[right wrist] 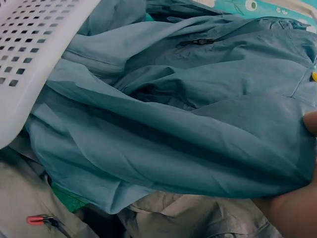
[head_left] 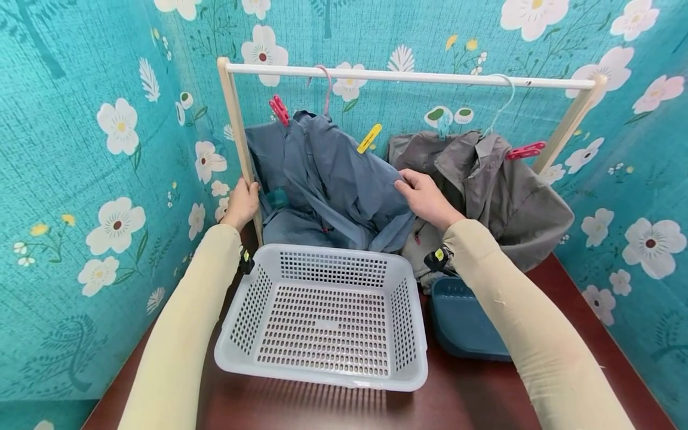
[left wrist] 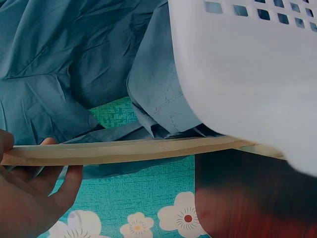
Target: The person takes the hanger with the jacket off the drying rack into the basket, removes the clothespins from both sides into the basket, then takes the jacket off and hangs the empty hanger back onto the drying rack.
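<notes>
A blue-grey jacket (head_left: 344,173) hangs from a pink hanger (head_left: 327,89) on the white rail, with a red clothespin (head_left: 279,110) and a yellow clothespin (head_left: 369,138) on it. My right hand (head_left: 428,197) pinches the jacket's right edge between thumb and fingers; in the right wrist view the cloth (right wrist: 198,148) stretches leftward from the thumb. At the rack's left side, my left hand (head_left: 243,204) grips the wooden post (head_left: 240,131). The left wrist view shows fingers (left wrist: 67,191) around that post, with jacket cloth behind it.
A white perforated basket (head_left: 328,254) stands in front of the rack. To the right, a grey jacket (head_left: 516,197) hangs from a light-blue hanger (head_left: 505,98), with a red clothespin (head_left: 525,150) and a blue one (head_left: 443,126). Below it sits a dark blue basin (head_left: 467,322).
</notes>
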Demonstrator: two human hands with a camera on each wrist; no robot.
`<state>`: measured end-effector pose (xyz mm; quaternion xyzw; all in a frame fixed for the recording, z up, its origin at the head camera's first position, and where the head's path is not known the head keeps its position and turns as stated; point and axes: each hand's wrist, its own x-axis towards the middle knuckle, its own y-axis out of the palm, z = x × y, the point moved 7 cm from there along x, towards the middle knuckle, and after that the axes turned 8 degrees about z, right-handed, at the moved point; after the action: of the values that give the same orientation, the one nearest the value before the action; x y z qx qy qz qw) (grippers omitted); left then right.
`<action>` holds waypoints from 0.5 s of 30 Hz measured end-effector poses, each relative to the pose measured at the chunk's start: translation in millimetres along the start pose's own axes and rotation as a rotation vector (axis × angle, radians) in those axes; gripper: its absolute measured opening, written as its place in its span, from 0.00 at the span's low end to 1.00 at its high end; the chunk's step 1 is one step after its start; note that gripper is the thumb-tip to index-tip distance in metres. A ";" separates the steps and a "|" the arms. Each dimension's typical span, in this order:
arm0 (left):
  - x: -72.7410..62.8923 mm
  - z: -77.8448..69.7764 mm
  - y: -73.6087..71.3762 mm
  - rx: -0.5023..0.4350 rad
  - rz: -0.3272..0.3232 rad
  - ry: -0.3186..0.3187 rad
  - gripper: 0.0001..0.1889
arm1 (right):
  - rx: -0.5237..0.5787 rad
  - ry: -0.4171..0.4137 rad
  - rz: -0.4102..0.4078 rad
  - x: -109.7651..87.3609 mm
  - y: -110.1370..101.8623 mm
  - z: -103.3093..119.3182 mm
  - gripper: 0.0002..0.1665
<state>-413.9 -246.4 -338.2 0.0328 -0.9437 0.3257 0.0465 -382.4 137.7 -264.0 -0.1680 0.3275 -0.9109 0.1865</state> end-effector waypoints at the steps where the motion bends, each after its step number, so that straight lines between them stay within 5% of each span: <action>1: -0.2 -0.1 0.1 0.000 0.001 0.000 0.16 | -0.011 -0.005 0.000 0.2 -0.2 1.3 0.13; 15: -1.1 -1.1 0.0 -0.007 0.014 0.015 0.16 | -0.015 0.012 0.069 -4.0 -4.5 5.2 0.14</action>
<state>-412.7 -245.7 -337.5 0.0234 -0.9447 0.3229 0.0514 -377.7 139.9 -258.0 -0.1526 0.3411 -0.9024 0.2147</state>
